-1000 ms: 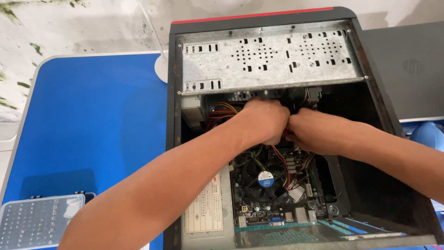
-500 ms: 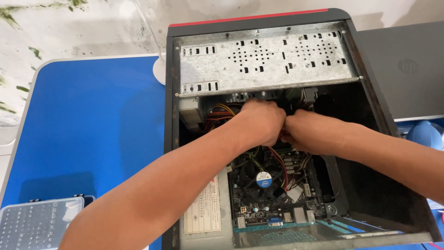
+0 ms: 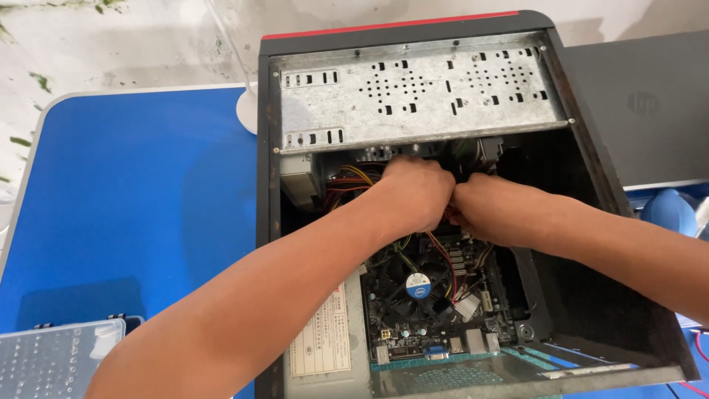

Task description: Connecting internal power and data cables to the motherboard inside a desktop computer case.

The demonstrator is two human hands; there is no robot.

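An open black desktop computer case (image 3: 598, 222) lies on its side on a blue table (image 3: 140, 199). Both my hands reach inside it, just below the perforated metal drive cage (image 3: 421, 92). My left hand (image 3: 417, 192) and my right hand (image 3: 491, 210) are closed side by side around a bundle of red, yellow and black cables (image 3: 347, 181). The fingers are hidden under the hands, so exactly what they pinch is unclear. Below them sits the motherboard (image 3: 443, 310) with its round CPU fan (image 3: 417, 284).
The grey power supply (image 3: 325, 347) fills the case's lower left. A clear plastic parts box (image 3: 52, 362) sits at the table's lower left corner. A dark flat panel (image 3: 650, 111) lies to the right of the case, with a blue object (image 3: 668, 210) beneath it.
Both hands stay clasped at the same spot among the cables. The view has shifted slightly, showing a little more of the case's top.
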